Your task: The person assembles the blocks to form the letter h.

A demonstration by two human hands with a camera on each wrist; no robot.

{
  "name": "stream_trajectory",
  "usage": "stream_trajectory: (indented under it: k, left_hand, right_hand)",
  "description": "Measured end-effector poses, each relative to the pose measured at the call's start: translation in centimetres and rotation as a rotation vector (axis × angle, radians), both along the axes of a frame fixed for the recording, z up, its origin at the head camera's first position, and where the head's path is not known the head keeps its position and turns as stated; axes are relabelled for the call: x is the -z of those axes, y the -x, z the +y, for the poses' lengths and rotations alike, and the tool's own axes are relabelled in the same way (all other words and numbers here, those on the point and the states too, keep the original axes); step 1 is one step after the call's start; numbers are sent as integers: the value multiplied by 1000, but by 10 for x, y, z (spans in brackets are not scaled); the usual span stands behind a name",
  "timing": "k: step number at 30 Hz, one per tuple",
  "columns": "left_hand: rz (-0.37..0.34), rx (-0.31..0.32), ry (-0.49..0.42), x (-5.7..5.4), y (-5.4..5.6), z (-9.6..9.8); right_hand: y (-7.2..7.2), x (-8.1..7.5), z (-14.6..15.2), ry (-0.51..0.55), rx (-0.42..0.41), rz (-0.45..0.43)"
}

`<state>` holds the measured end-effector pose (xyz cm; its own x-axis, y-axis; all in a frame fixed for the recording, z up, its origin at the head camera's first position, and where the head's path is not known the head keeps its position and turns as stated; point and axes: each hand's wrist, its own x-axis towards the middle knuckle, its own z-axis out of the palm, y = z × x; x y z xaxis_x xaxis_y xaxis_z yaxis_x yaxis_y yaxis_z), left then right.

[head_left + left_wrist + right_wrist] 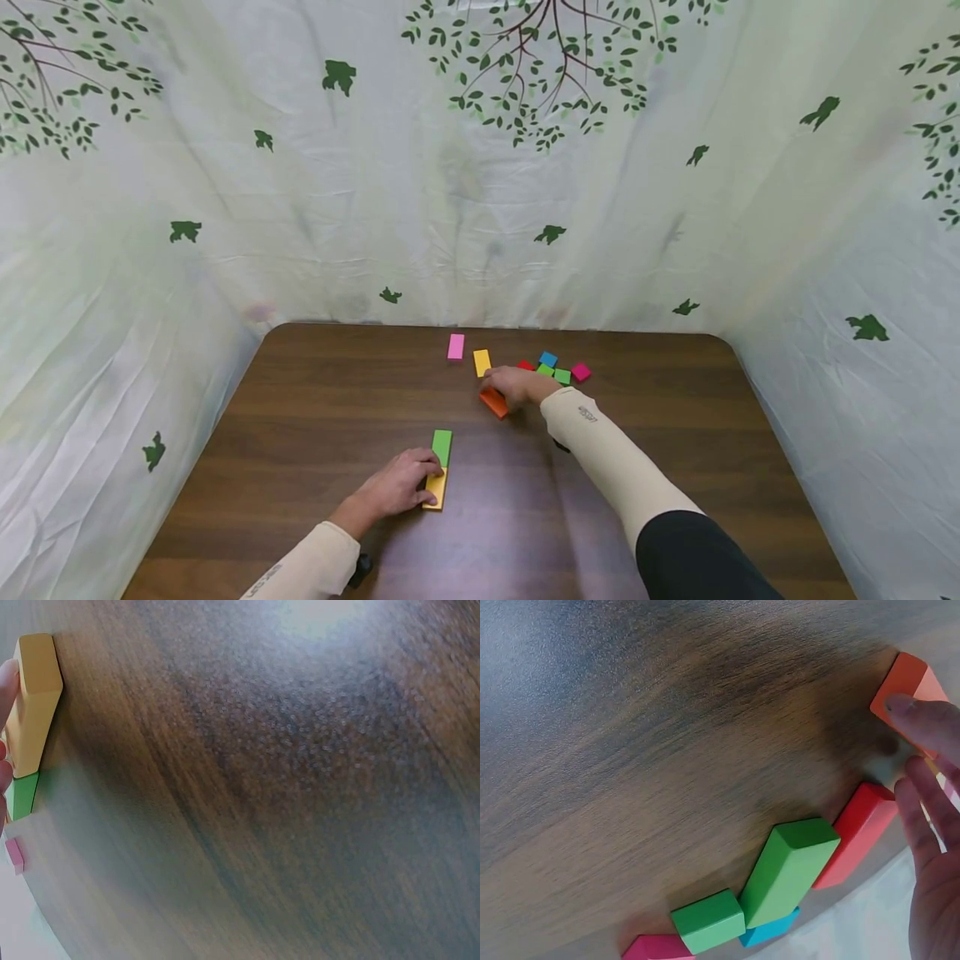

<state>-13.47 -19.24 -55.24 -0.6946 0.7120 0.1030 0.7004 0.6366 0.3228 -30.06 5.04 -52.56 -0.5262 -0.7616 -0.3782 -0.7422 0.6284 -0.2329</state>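
My left hand (399, 483) grips a yellow-orange block (437, 490) lying on the table, thumb and fingertips at its left side. A green block (442, 447) sits end to end with it, at its far end. In the left wrist view that yellow-orange block (36, 697) shows at the left edge, fingertips against it. Farther off, my right hand (517, 385) pinches an orange block (492, 403). Its thumb (922, 720) overlaps the orange block's side in the right wrist view, while the other fingers are partly hidden behind. Just beyond that hand lies another yellow block (482, 362).
Right of my right hand, a loose cluster holds a red block (859, 832), two green blocks (787, 870), a blue block (548, 359) and a magenta block (581, 372). One pink block (456, 347) lies near the brown table's (337, 392) far edge. Leaf-printed cloth (465, 208) hangs behind.
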Motion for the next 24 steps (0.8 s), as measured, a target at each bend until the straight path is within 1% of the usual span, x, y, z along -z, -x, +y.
stream_trajectory:
  k: [8, 14, 19, 21, 24]
  left_hand:
    - [-8, -2, 1, 0, 0, -1]
    - [15, 12, -8, 0, -1, -1]
    - [-6, 3, -4, 0, -2, 0]
    - [-17, 0, 1, 0, -1, 0]
    - [-23, -4, 8, -1, -1, 0]
  right_hand:
    - [0, 0, -2, 26, 18, -4]
    - [-3, -2, -5, 42, 77, -28]
    - [-5, -3, -12, 87, 140, -41]
    - [-5, -2, -16, 91, 158, -46]
    - [-7, 0, -22, 98, 164, -51]
